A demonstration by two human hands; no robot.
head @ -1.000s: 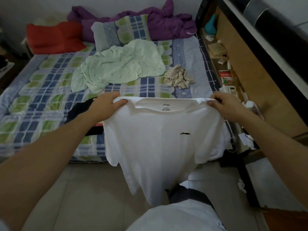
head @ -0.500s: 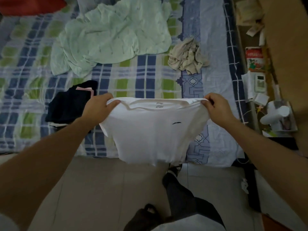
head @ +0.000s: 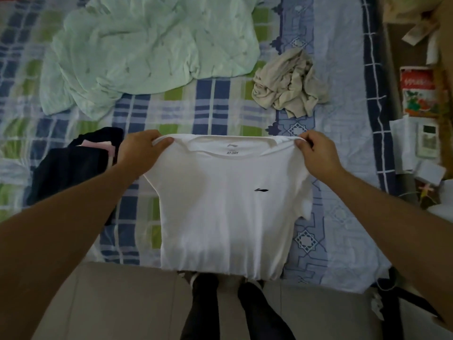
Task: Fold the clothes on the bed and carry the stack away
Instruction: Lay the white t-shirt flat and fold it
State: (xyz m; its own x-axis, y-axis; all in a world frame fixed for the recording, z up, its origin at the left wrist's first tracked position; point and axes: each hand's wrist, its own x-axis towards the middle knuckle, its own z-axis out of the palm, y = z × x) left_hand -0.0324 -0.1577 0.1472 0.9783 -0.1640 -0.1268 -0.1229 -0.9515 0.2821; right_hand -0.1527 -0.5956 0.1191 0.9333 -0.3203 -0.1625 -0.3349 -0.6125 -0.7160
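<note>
Both hands pinch the white t-shirt [head: 228,207] at its shoulders, left hand [head: 142,149] and right hand [head: 318,153] curled tight on the fabric, shirt spread between them over the bed [head: 343,119] edge.

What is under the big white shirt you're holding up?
Around the white shirt, held by the left hand and right hand, shows the checked bedsheet. What lies directly beneath is covered.
</note>
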